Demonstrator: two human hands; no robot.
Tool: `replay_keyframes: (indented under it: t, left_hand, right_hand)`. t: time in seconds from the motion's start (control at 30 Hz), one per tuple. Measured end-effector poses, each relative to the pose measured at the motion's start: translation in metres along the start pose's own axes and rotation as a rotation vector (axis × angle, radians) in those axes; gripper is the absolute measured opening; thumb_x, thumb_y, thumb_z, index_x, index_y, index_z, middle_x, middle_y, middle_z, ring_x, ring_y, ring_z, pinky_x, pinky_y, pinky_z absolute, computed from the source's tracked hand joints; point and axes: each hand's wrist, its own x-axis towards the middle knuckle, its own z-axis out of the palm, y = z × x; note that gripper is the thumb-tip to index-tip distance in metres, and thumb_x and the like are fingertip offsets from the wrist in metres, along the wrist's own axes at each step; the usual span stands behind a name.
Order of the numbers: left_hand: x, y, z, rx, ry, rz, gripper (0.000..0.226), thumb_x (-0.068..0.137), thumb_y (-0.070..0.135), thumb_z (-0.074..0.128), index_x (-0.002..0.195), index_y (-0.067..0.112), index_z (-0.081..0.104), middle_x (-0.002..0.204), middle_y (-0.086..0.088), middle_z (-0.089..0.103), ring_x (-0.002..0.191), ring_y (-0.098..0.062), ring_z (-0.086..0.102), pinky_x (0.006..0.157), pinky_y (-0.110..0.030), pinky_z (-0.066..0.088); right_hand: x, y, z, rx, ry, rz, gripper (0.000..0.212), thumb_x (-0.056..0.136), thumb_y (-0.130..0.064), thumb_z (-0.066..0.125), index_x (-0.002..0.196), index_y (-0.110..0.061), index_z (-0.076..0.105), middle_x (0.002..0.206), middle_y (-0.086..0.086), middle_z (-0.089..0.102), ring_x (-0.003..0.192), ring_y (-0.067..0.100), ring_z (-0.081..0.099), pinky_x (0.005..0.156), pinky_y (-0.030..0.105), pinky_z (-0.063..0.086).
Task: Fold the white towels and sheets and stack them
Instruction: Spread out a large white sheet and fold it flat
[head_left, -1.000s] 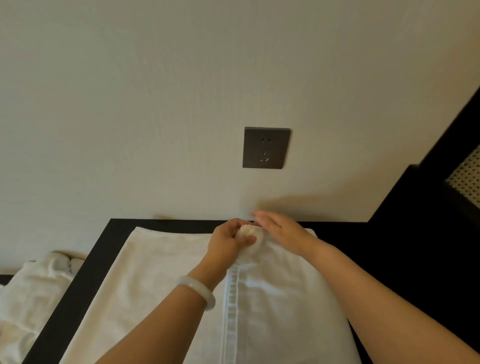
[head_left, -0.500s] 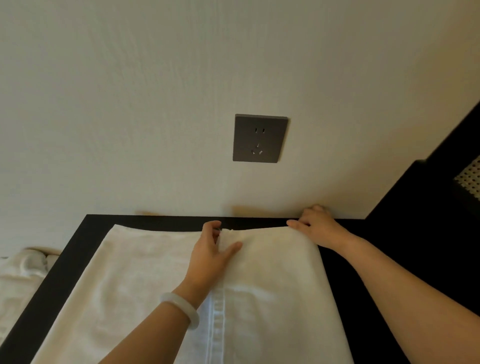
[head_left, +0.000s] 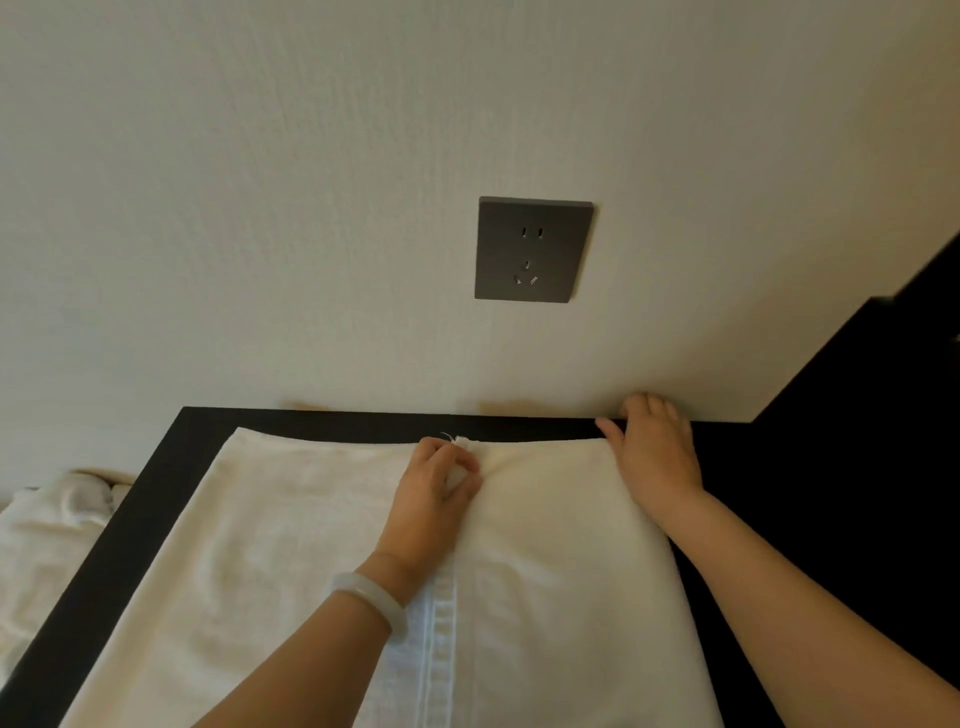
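A white towel (head_left: 291, 545) lies spread over a black table (head_left: 156, 467) against the wall. A woven band runs down its middle toward me. My left hand (head_left: 436, 483), with a pale bangle on the wrist, pinches a corner of the towel at the far edge, near the middle. My right hand (head_left: 654, 452) holds the towel's far right corner at the back of the table, fingers curled over the edge. The near part of the towel runs out of the frame.
More crumpled white linen (head_left: 47, 525) lies to the left of the table, lower down. A dark wall socket (head_left: 532, 249) sits above the table. Dark furniture (head_left: 857, 415) stands at the right.
My hands were together at the towel's far middle; the right hand has slid right along the far edge to the corner, pulling the cloth flat. The left hand stays near the middle.
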Motion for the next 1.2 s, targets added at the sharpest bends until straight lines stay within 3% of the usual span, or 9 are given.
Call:
replay_keyframes:
  t: [0.1, 0.2, 0.33, 0.5, 0.63, 0.8, 0.97, 1.07, 1.2]
  left_hand:
    - [0.0, -0.003, 0.0, -0.022, -0.021, -0.004, 0.012, 0.091, 0.016, 0.067, 0.101, 0.02, 0.063, 0.11, 0.011, 0.048, 0.097, 0.006, 0.051, 0.082, 0.0, 0.036]
    - [0.001, -0.003, 0.001, 0.011, -0.035, 0.001, 0.014, 0.092, 0.014, 0.065, 0.105, 0.018, 0.062, 0.112, 0.009, 0.046, 0.098, 0.003, 0.051, 0.084, 0.001, 0.035]
    - [0.001, -0.001, 0.002, 0.049, -0.033, 0.001, 0.013, 0.095, 0.012, 0.06, 0.108, 0.013, 0.062, 0.116, 0.004, 0.045, 0.098, -0.003, 0.051, 0.085, 0.002, 0.034]
    - [0.002, 0.0, 0.002, 0.078, -0.058, -0.008, 0.012, 0.097, 0.014, 0.057, 0.109, 0.012, 0.061, 0.117, 0.005, 0.044, 0.096, -0.003, 0.05, 0.084, 0.002, 0.034]
    - [0.002, 0.009, -0.001, 0.086, -0.076, -0.035, 0.015, 0.097, 0.016, 0.058, 0.112, 0.014, 0.059, 0.121, 0.003, 0.043, 0.101, -0.01, 0.05, 0.093, -0.012, 0.04]
    - [-0.013, 0.026, -0.01, -0.002, -0.111, -0.203, 0.058, 0.087, 0.023, 0.073, 0.136, 0.024, 0.04, 0.139, 0.004, 0.028, 0.113, -0.012, 0.044, 0.099, -0.025, 0.043]
    - [-0.064, 0.039, -0.003, 0.123, -0.014, -0.348, 0.087, 0.076, 0.034, 0.082, 0.143, 0.015, 0.029, 0.137, -0.005, 0.03, 0.126, -0.024, 0.038, 0.11, -0.035, 0.038]
    - [-0.09, 0.046, 0.003, 0.198, 0.018, -0.351, 0.081, 0.078, 0.038, 0.08, 0.139, 0.017, 0.031, 0.131, -0.006, 0.033, 0.122, -0.025, 0.037, 0.106, -0.034, 0.037]
    - [-0.112, 0.051, 0.001, 0.504, 0.008, -0.34, 0.054, 0.084, 0.055, 0.064, 0.119, 0.017, 0.048, 0.123, -0.004, 0.037, 0.114, -0.024, 0.038, 0.1, -0.032, 0.038]
  right_hand:
    - [-0.032, -0.019, 0.01, 0.018, 0.006, -0.177, 0.052, 0.101, -0.039, 0.049, 0.138, -0.002, 0.05, 0.142, 0.018, 0.05, 0.134, 0.035, 0.044, 0.114, 0.046, 0.03]
    - [-0.051, -0.007, 0.021, -0.06, -0.246, -0.165, 0.069, 0.103, -0.054, 0.02, 0.159, -0.016, 0.01, 0.166, 0.002, 0.009, 0.153, 0.015, 0.002, 0.124, 0.037, -0.004]
    - [-0.042, -0.004, 0.016, -0.085, -0.286, 0.008, 0.073, 0.101, -0.057, 0.01, 0.158, -0.013, -0.002, 0.166, 0.002, -0.004, 0.152, 0.015, -0.009, 0.123, 0.039, -0.007]
    - [-0.077, -0.003, 0.022, -0.136, -0.204, -0.08, 0.073, 0.098, -0.059, 0.012, 0.158, -0.02, -0.003, 0.166, -0.002, -0.006, 0.152, 0.013, -0.009, 0.123, 0.039, -0.007]
    - [-0.079, 0.005, 0.005, -0.17, -0.261, 0.094, 0.075, 0.1, -0.059, 0.011, 0.157, -0.015, -0.009, 0.166, 0.004, -0.005, 0.153, 0.018, -0.006, 0.123, 0.043, -0.004]
    - [-0.144, -0.026, 0.003, -0.063, -0.173, -0.01, 0.081, 0.088, -0.068, -0.006, 0.158, -0.027, 0.005, 0.165, 0.0, -0.001, 0.153, 0.021, -0.005, 0.121, 0.05, -0.009]
    - [-0.152, -0.034, 0.013, -0.128, -0.285, 0.075, 0.069, 0.096, -0.064, 0.005, 0.155, -0.033, -0.014, 0.164, -0.004, -0.02, 0.15, 0.022, -0.02, 0.116, 0.066, -0.004]
    - [-0.156, -0.048, 0.01, -0.134, -0.313, 0.071, 0.072, 0.096, -0.067, 0.008, 0.155, -0.034, -0.016, 0.164, -0.001, -0.02, 0.149, 0.029, -0.022, 0.113, 0.067, -0.014]
    - [-0.197, -0.077, 0.012, -0.094, -0.304, -0.093, 0.073, 0.09, -0.065, -0.008, 0.154, -0.032, -0.017, 0.164, -0.001, -0.02, 0.149, 0.022, -0.025, 0.115, 0.057, -0.021]
